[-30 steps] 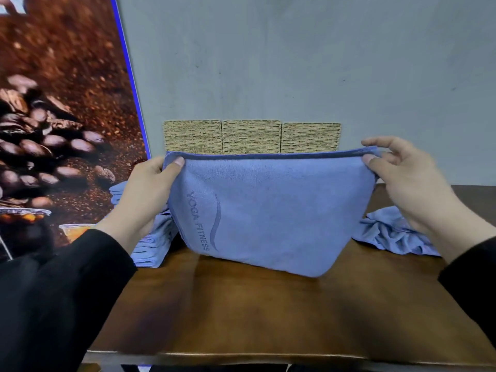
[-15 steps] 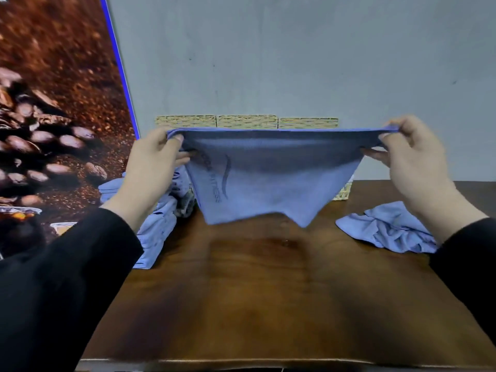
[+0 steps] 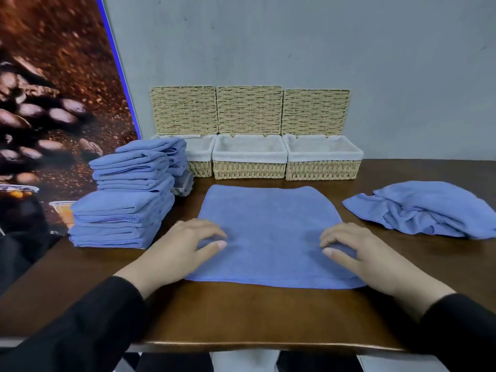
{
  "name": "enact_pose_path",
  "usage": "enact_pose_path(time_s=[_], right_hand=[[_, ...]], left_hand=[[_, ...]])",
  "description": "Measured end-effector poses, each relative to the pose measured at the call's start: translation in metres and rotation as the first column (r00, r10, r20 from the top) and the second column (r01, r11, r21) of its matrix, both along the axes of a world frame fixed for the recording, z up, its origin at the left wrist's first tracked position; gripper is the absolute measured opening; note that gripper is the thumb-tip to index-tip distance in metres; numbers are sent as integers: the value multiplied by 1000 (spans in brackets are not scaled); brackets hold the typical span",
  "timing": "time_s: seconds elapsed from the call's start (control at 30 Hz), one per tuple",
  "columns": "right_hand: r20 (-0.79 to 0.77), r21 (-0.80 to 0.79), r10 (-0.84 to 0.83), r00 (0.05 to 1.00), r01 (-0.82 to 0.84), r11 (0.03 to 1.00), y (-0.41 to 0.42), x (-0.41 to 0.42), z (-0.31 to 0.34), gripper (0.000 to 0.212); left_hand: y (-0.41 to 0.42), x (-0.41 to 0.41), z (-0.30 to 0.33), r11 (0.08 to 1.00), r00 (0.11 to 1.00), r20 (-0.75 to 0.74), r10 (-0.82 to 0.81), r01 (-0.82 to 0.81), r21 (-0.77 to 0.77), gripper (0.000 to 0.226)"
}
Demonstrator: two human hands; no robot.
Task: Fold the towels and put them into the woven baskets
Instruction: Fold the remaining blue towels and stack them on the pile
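A blue towel (image 3: 269, 232) lies flat on the brown table (image 3: 241, 315) in front of me. My left hand (image 3: 185, 248) rests on its left edge and my right hand (image 3: 357, 251) on its right edge, fingers slightly bent on the cloth. Three woven baskets stand against the wall with lids raised: left (image 3: 200, 157), middle (image 3: 249, 159), right (image 3: 322, 161). Their white linings show nothing inside. A tall stack of folded blue towels (image 3: 126, 200) stands at the left, partly hiding the left basket. A crumpled blue towel (image 3: 426, 210) lies at the right.
A grey wall (image 3: 295, 44) runs behind the baskets. A coffee-bean poster (image 3: 48, 103) leans at the left beside the stack. The table's front edge (image 3: 255, 345) is close to my body.
I held the towel up in the air by its top corners; now it lies spread flat on the table with both hands resting on its sides. The camera tilted down.
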State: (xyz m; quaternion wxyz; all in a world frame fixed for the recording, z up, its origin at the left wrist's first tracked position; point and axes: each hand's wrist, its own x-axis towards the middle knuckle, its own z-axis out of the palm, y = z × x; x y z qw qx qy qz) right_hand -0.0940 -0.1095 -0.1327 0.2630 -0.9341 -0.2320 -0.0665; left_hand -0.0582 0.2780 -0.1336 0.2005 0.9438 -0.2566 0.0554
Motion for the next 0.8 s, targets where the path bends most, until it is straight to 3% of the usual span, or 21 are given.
enact_pose_path(time_s=[0.1, 0.23, 0.4, 0.53, 0.7, 0.8], right_hand=[[-67, -88, 82, 994, -88, 992, 13, 12, -4, 12], [-149, 43, 61, 987, -55, 998, 9, 21, 3, 12], [-74, 195, -96, 993, 108, 975, -4, 80, -4, 10], [-116, 172, -209, 971, 227, 958, -16, 139, -20, 19], [-123, 27, -257, 958, 262, 965, -18, 192, -33, 48], [-130, -27, -220, 967, 219, 975, -15, 218, -31, 41]], left_hand=[[-30, 6, 0, 978, 999, -49, -18, 28, 205, 46], [-47, 14, 13, 935, 997, 45, 64, -76, 345, 55], [-96, 51, 29, 979, 995, -16, 94, -90, 183, 29], [-140, 99, 13, 988, 993, -61, 102, -95, 121, 40], [-158, 116, -22, 974, 984, -18, 177, -173, 147, 56], [-158, 119, -34, 968, 981, -4, 193, -190, 163, 61]])
